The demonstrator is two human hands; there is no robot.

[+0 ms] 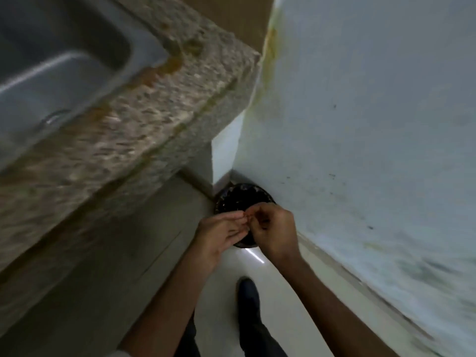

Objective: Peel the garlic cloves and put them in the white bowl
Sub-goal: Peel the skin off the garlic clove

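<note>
My left hand [219,231], grip flat and unclenched, meets my right hand [274,231], fingers curled, above the round black bin [239,199] on the floor beside the speckled stone tabletop [123,135]. Whether a garlic clove is pinched, I cannot tell.

A dim kitchen corner seen from above, smeared by motion blur.
A speckled stone counter [134,119] runs across from 8 to 12 o'clock, with orange-brown stains along its edge, and a grey steel sink [51,55] is set into it at 10 o'clock. Under the counter, a plain grey cabinet front [103,266] fills 7 to 8 o'clock. A white wall [373,112], scuffed and yellow-stained near 12 o'clock, takes up 1 to 5 o'clock. A pale glossy floor [226,292] shows at 6 o'clock, with a bright streak of reflected light [255,255]. A dark round bin [242,199] stands against the wall near the centre.
</note>
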